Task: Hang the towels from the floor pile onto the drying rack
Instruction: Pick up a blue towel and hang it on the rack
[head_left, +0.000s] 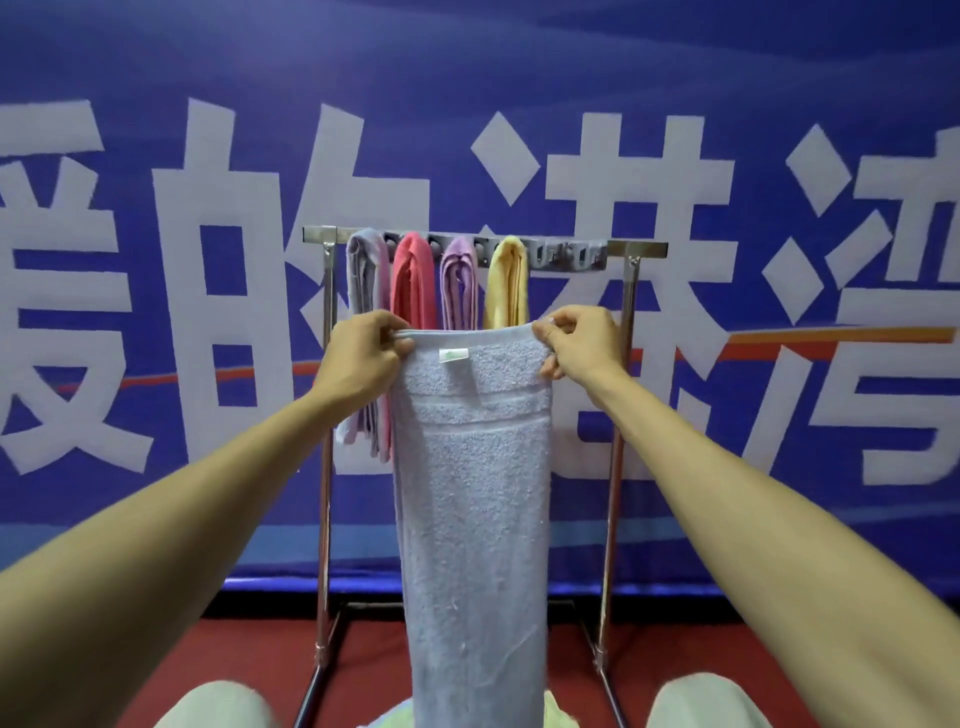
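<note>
Both grips closed on cloth: left hand (358, 358) pinches the top left corner of the pale blue towel (472, 519); right hand (582, 343) pinches its top right corner; towel hangs straight down, held up in front of the drying rack (618, 467); grey-lilac towel (366, 291), pink towel (413, 280), purple towel (460, 283), yellow towel (506, 283) hang side by side from the rack's top bar, left half; red floor (363, 654) under the rack.
</note>
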